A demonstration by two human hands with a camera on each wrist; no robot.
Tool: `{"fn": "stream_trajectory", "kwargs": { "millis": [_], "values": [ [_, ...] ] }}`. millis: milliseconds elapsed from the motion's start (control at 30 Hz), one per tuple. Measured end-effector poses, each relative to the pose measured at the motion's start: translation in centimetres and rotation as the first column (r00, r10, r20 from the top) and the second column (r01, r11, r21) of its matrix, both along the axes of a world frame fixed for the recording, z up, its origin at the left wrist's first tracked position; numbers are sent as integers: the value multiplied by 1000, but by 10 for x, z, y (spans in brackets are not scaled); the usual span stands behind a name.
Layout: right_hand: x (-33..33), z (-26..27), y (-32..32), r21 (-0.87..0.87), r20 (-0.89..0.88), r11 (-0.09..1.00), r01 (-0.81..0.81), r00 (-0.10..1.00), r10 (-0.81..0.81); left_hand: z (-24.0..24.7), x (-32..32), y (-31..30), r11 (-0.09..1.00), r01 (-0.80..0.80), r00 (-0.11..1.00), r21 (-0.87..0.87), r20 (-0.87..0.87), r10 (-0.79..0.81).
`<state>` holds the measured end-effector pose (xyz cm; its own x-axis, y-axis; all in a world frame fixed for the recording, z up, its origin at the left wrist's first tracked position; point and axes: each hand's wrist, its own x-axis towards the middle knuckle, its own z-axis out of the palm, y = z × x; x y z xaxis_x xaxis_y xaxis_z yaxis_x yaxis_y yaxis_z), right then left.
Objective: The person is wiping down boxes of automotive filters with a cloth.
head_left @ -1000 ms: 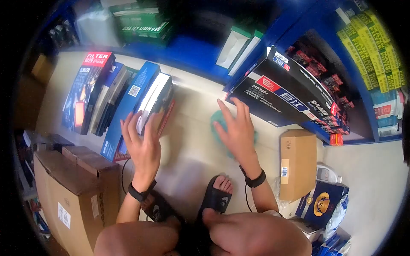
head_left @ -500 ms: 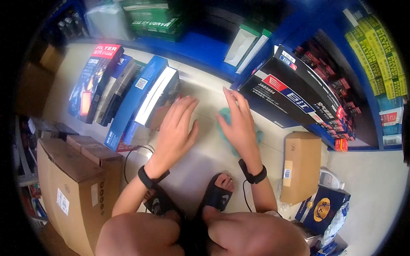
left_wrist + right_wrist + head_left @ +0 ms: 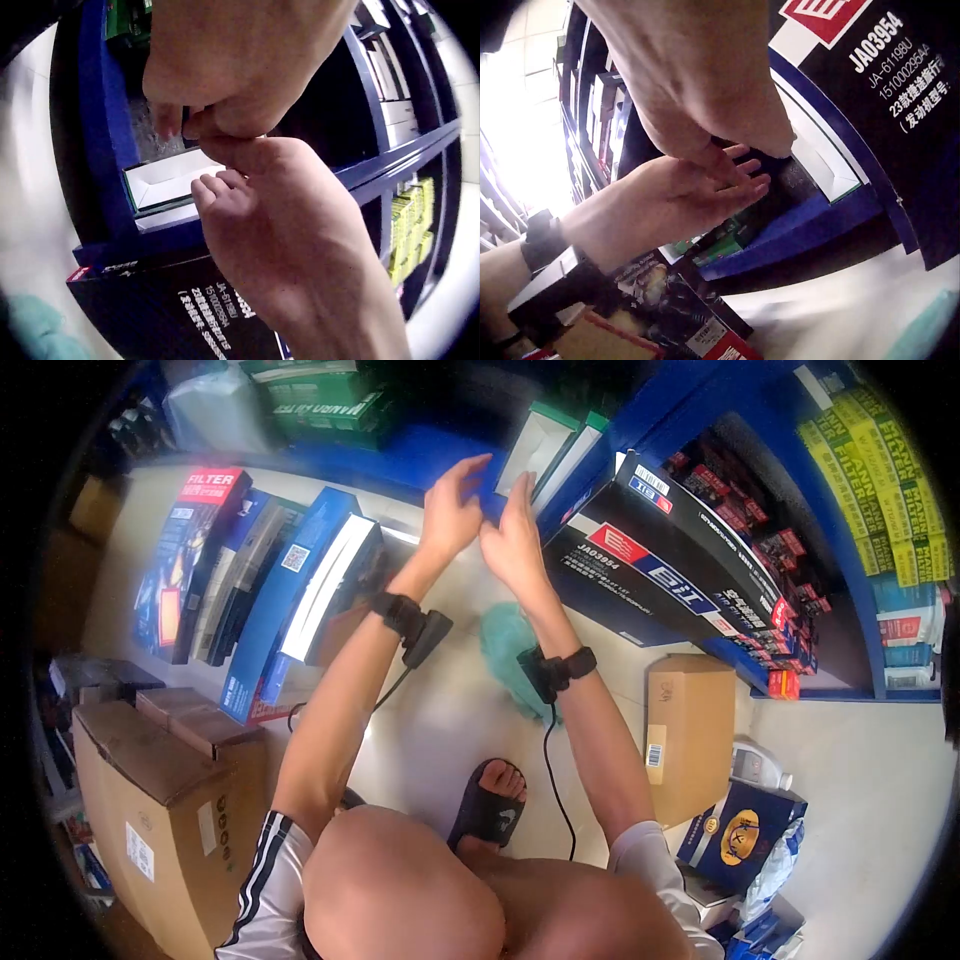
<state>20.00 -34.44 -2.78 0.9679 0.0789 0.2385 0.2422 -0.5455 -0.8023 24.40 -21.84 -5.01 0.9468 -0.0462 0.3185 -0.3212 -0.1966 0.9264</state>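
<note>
Both hands are raised together in front of the blue shelf. My left hand (image 3: 450, 515) has loosely bent fingers pointing right, with nothing seen in it. Close beside it my right hand (image 3: 513, 545) is held upright, fingers extended, near the white and green open box (image 3: 540, 444). In the left wrist view the left hand (image 3: 240, 64) overlaps the right hand (image 3: 281, 217) at the thumbs. The right wrist view shows the left hand (image 3: 656, 199) with spread fingers, partly behind the right hand (image 3: 694, 82); whether they touch, I cannot tell.
A large black box (image 3: 640, 575) leans at the right shelf. Upright filter boxes (image 3: 290, 595) stand at the left. A teal cloth (image 3: 508, 655) lies on the floor between. Cardboard boxes (image 3: 165, 810) flank both sides, one (image 3: 690, 735) at the right.
Both hands have moved up and forward to the shelf front and come close together. The left hand has swung right, away from the filter boxes. The left foot is now mostly hidden.
</note>
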Motion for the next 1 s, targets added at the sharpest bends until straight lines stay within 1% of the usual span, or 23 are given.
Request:
{"fn": "stream_trajectory", "kwargs": {
  "millis": [67, 133, 167, 200, 267, 300, 333, 400, 433, 467, 500, 533, 600, 667, 733, 800, 833, 867, 933, 967, 1000],
  "values": [
    [9, 0, 2, 79, -52, 993, 83, 996, -79, 0, 22, -3, 1000, 12, 999, -21, -34, -13],
    [11, 3, 0, 109, -85, 991, 72, 994, -63, -5, 38, -3, 990, 97, 993, -105, -54, -103],
    [15, 4, 2, 163, -101, 981, 100, 991, -85, -7, 45, -2, 990, 127, 990, -61, -61, -130],
    [17, 6, 3, 217, -118, 967, 131, 987, -107, -12, 51, -2, 990, 128, 989, -61, -67, -132],
    [21, 9, 4, 222, -137, 964, 145, 984, -116, -21, 61, -5, 982, 176, 983, -76, -45, -179],
    [22, 10, 4, 248, -140, 954, 171, 980, -139, -22, 61, -6, 975, 187, 979, -122, -56, -195],
    [22, 12, 5, 273, -143, 942, 197, 976, -163, -23, 61, -7, 975, 188, 979, -121, -60, -196],
    [24, 14, 8, 301, -165, 927, 222, 970, -179, -26, 62, -7, 962, 180, 978, -205, -71, -198],
    [26, 14, 11, 328, -185, 912, 245, 964, -193, -28, 65, -5, 963, 178, 978, -204, -72, -196],
    [29, 14, 14, 328, -186, 913, 243, 964, -190, -30, 67, -1, 973, 178, 983, -149, -25, -184],
    [31, 12, 17, 291, -147, 915, 279, 958, -245, -31, 68, 2, 980, 175, 985, -93, 20, -174],
    [33, 10, 19, 254, -104, 915, 314, 949, -297, -32, 69, 3, 981, 171, 985, -93, 16, -170],
    [38, 6, 18, 279, -94, 913, 296, 955, -281, -31, 72, 4, 979, 178, 982, -97, 82, -170],
    [41, 2, 19, 303, -82, 908, 288, 957, -277, -27, 74, 2, 978, 176, 983, -108, 61, -171],
    [44, 2, 23, 315, -27, 910, 270, 961, -276, -31, 79, 1, 977, 174, 985, -123, 45, -169],
    [45, 12, 21, 295, -55, 918, 265, 964, -261, -31, 86, 0, 996, 40, 996, -78, 77, -34],
    [45, 17, 19, 276, -84, 925, 261, 965, -248, -32, 89, 1, 999, 9, 997, -45, 80, -6],
    [50, 15, 16, 275, -83, 925, 261, 965, -248, -33, 90, 0, 999, 9, 997, -46, 81, -6],
    [62, 11, 11, 201, -39, 943, 267, 964, -264, -32, 89, -4, 992, -19, 997, -126, 78, 29],
    [64, 8, 8, 201, -39, 942, 269, 963, -267, -32, 88, -6, 992, -16, 997, -125, 77, 26],
    [66, 7, 5, 191, -55, 943, 271, 963, -266, -33, 87, -7, 998, -34, 994, -44, 101, 38]
  ]
}}
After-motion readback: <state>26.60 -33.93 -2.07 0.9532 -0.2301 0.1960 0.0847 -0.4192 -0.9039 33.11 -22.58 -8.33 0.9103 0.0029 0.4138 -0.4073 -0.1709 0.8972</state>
